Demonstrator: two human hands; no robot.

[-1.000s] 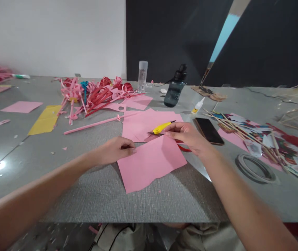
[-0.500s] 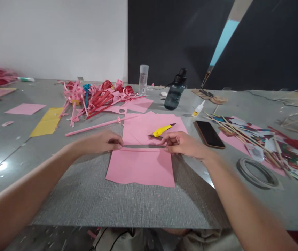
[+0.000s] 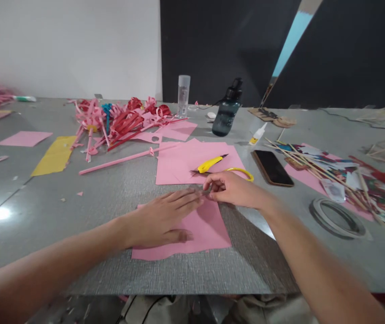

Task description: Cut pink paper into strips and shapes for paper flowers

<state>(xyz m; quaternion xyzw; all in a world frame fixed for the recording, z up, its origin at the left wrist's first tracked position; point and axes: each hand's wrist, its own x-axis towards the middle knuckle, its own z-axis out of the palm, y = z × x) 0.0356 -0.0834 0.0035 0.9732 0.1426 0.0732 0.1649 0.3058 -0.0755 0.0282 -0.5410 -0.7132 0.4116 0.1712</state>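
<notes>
A pink paper sheet [image 3: 209, 225] lies in front of me on the grey table. My left hand [image 3: 165, 218] rests flat across it, fingers stretched toward its far right corner. At that corner my right hand [image 3: 235, 189] is closed, thumb and fingertips pinching the sheet's far edge; the exact grip is partly hidden. Just beyond lie more pink sheets [image 3: 175, 162]. On them are a yellow craft knife [image 3: 211, 164] and dark-bladed scissors [image 3: 246, 173] whose yellow handle loop shows behind my right hand.
To the right are a phone [image 3: 273, 167], a tape roll [image 3: 339, 218], a glue bottle [image 3: 257, 135] and thin sticks [image 3: 309, 164]. A dark water bottle [image 3: 226, 114] and a clear bottle [image 3: 183, 96] stand behind. Pink and red ribbon flowers [image 3: 128, 121], a pink stick [image 3: 118, 165] and yellow paper [image 3: 54, 155] lie left.
My left hand has let go of the sheet's far left corner and moved right to lie flat on it. The sheet has come nearer to me, and its folded-up far edge is now pressed down.
</notes>
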